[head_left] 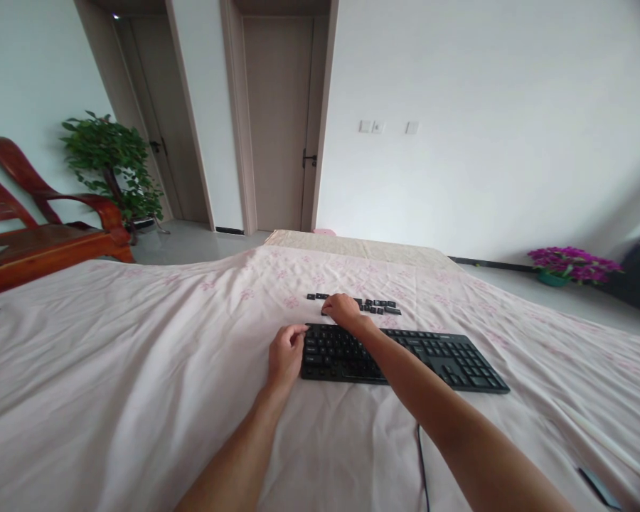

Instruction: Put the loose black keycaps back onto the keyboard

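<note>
A black keyboard (448, 355) lies on a pale pink floral sheet (139, 370). Several loose black keycaps (378, 306) sit in a row just beyond its far edge. My left hand (284, 353) grips the keyboard's left end, fingers curled on the top corner. My right hand (342, 309) reaches over the keyboard to the row of keycaps, fingers bent down onto them; what they pinch is hidden. A black cable (422, 462) runs from the keyboard toward me.
A red wooden chair (43, 227) stands at the left, with a green potted plant (112, 167) behind it. Two closed doors (277, 121) are in the far wall. Purple flowers (573, 263) sit on the floor at right. A dark flat object (600, 489) lies at the lower right.
</note>
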The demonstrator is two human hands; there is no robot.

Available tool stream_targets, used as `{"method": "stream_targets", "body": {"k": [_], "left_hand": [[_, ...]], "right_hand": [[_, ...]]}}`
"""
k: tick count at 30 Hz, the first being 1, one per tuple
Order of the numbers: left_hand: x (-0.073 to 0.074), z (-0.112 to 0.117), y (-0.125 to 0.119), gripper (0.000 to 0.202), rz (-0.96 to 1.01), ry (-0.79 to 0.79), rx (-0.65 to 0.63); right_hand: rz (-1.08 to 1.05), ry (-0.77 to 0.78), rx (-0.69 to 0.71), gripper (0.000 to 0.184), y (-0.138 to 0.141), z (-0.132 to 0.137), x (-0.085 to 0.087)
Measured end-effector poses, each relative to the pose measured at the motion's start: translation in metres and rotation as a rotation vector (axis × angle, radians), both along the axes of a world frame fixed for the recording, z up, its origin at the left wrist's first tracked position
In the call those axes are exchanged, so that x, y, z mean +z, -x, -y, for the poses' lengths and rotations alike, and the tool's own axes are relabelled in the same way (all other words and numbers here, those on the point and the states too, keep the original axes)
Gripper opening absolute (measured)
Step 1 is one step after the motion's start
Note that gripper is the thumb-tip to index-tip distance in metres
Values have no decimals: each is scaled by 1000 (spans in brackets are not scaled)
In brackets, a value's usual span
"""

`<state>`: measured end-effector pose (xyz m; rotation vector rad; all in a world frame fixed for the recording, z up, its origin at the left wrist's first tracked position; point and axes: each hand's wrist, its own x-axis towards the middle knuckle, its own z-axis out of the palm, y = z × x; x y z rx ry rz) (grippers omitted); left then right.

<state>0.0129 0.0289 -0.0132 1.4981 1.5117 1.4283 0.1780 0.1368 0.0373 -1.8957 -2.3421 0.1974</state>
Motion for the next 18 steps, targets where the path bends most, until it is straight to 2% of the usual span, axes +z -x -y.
{"method": "stream_targets", "body": {"k": [7, 11, 14, 18], "left_hand": [[-2, -1, 0, 21, -2, -17, -3], [-4, -1, 0, 21, -1, -24, -7], [-5, -2, 0, 20, 4, -26, -7], [-4, 0, 0, 20, 4, -16, -11]], "right_hand": [[-22, -3, 21, 24, 2, 3, -3], [-51, -30, 32, 23, -2, 10, 5], [-105, -77, 57, 25, -13, 28, 16], [-291, -213, 120, 22, -33, 69, 22]]}}
